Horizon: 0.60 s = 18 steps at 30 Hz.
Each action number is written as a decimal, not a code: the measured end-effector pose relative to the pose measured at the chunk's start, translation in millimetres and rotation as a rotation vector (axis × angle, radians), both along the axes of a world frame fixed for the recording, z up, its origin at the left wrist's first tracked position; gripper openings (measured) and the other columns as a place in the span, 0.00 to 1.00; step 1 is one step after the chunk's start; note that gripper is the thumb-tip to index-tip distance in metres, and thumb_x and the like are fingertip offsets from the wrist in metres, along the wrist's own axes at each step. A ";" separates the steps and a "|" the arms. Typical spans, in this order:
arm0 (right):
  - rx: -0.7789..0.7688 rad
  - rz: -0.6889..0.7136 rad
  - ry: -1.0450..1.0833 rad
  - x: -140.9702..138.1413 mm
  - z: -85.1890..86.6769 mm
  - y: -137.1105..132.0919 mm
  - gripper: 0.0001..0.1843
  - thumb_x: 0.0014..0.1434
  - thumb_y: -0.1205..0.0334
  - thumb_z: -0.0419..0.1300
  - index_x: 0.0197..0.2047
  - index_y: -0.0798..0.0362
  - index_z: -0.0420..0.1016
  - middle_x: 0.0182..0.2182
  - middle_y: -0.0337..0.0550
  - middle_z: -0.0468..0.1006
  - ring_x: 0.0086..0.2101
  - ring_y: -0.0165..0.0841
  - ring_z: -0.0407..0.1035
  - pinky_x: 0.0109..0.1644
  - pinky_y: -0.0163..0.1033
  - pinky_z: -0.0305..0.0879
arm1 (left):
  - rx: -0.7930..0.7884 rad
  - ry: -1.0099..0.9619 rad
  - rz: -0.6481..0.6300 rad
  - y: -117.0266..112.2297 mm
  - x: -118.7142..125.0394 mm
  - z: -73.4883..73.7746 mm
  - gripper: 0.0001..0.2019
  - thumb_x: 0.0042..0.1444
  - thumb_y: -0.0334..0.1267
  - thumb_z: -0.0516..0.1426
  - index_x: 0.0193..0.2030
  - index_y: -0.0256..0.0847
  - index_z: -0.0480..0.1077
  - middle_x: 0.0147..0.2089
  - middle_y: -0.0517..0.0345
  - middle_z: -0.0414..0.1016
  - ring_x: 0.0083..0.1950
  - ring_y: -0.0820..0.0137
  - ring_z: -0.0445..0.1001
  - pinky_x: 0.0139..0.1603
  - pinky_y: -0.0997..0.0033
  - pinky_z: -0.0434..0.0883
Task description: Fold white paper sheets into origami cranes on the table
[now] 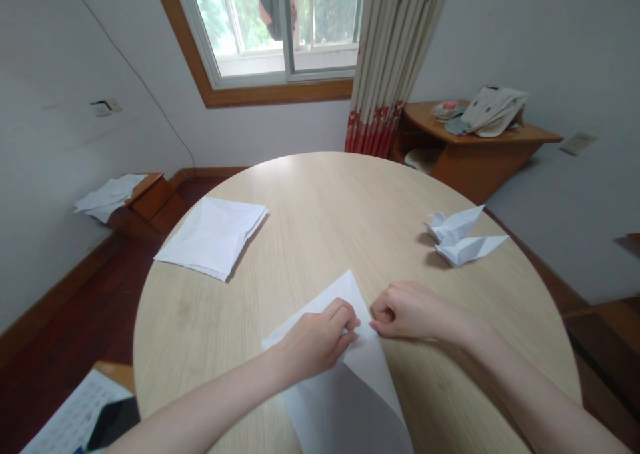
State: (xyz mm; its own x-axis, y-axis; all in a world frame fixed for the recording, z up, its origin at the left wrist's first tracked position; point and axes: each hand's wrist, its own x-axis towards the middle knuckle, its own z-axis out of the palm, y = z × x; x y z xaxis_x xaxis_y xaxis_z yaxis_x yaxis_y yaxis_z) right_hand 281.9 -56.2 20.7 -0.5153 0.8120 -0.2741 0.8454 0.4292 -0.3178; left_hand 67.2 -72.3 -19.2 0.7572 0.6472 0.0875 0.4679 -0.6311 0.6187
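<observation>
A white sheet of paper (345, 401) lies on the round table close to me, its far corner pointing away and its near part curving up along a fold. My left hand (320, 337) rests on it, fingers curled and closed on the paper near the right edge. At that same edge my right hand (407, 311) is closed, with thumb and bent forefinger at the paper's rim. Two folded paper birds (457, 231) stand together at the right of the table. On the left lies a stack of white paper squares (213, 237).
The round wooden table (320, 194) fills the middle. Beyond it are a window (280, 74) and a curtain (385, 61). A corner shelf (480, 141) at right holds a white bag (495, 111). A dark phone-like object (114, 422) lies on a printed sheet at lower left.
</observation>
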 end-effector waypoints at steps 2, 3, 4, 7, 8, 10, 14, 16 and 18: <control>-0.027 0.001 0.005 -0.8 1.7 0.3 0.18 0.49 0.63 0.57 0.15 0.53 0.53 0.13 0.30 0.50 0.19 0.25 0.43 0.23 0.35 0.38 | 0.001 0.011 -0.002 -0.2 0.4 1.2 0.04 0.62 0.31 0.51 0.41 0.42 0.58 0.47 0.56 0.70 0.41 0.70 0.74 0.39 0.72 0.71; -0.040 0.001 0.008 -1.1 2.5 0.4 0.17 0.48 0.63 0.57 0.15 0.53 0.53 0.13 0.30 0.49 0.19 0.25 0.43 0.23 0.35 0.38 | 0.000 0.014 -0.002 -0.3 0.6 1.8 0.04 0.62 0.31 0.51 0.41 0.42 0.58 0.47 0.56 0.70 0.41 0.70 0.74 0.39 0.72 0.71; -0.051 0.000 0.013 -1.2 3.2 0.4 0.17 0.48 0.63 0.57 0.15 0.53 0.53 0.13 0.30 0.49 0.19 0.25 0.43 0.23 0.35 0.39 | 0.000 0.016 -0.004 -0.3 0.8 2.4 0.04 0.62 0.31 0.51 0.41 0.42 0.58 0.47 0.56 0.70 0.41 0.69 0.74 0.39 0.72 0.71; -0.091 -0.006 0.029 -0.6 5.0 0.2 0.16 0.47 0.64 0.56 0.14 0.53 0.54 0.13 0.30 0.50 0.18 0.24 0.44 0.22 0.34 0.40 | 0.005 0.031 -0.006 -0.3 1.3 3.9 0.04 0.62 0.31 0.51 0.41 0.42 0.58 0.47 0.56 0.71 0.41 0.69 0.74 0.39 0.72 0.71; -0.105 -0.008 0.033 -0.1 5.2 0.1 0.16 0.47 0.64 0.56 0.14 0.53 0.54 0.13 0.30 0.51 0.18 0.24 0.45 0.22 0.34 0.40 | 0.009 0.040 -0.008 -0.2 1.5 4.2 0.04 0.62 0.31 0.51 0.41 0.42 0.58 0.47 0.56 0.71 0.40 0.69 0.74 0.38 0.71 0.71; -0.136 -0.016 0.042 1.1 4.9 0.4 0.15 0.46 0.64 0.56 0.14 0.53 0.55 0.13 0.30 0.52 0.18 0.24 0.47 0.22 0.33 0.41 | 0.018 0.058 -0.012 -0.1 1.9 4.8 0.04 0.62 0.31 0.51 0.41 0.41 0.58 0.47 0.55 0.71 0.40 0.69 0.74 0.37 0.71 0.71; -0.219 -0.038 0.062 3.8 1.8 2.1 0.13 0.47 0.63 0.56 0.15 0.53 0.60 0.12 0.31 0.60 0.17 0.24 0.52 0.22 0.32 0.44 | 0.036 0.076 -0.018 -0.3 2.6 5.8 0.04 0.62 0.30 0.52 0.40 0.42 0.58 0.47 0.55 0.71 0.42 0.68 0.74 0.39 0.71 0.72; -0.241 -0.037 0.076 4.7 0.8 3.0 0.13 0.48 0.62 0.56 0.15 0.53 0.62 0.12 0.31 0.63 0.17 0.24 0.54 0.22 0.31 0.46 | 0.041 0.080 -0.024 -0.4 2.7 6.1 0.04 0.62 0.31 0.52 0.40 0.42 0.58 0.47 0.55 0.71 0.41 0.69 0.74 0.38 0.71 0.72; -0.255 -0.041 0.087 5.1 0.8 3.6 0.13 0.48 0.62 0.56 0.15 0.53 0.63 0.12 0.31 0.64 0.17 0.24 0.55 0.22 0.31 0.47 | 0.047 0.081 -0.028 -0.4 2.6 6.1 0.03 0.62 0.31 0.51 0.40 0.42 0.58 0.47 0.55 0.71 0.41 0.69 0.74 0.37 0.72 0.72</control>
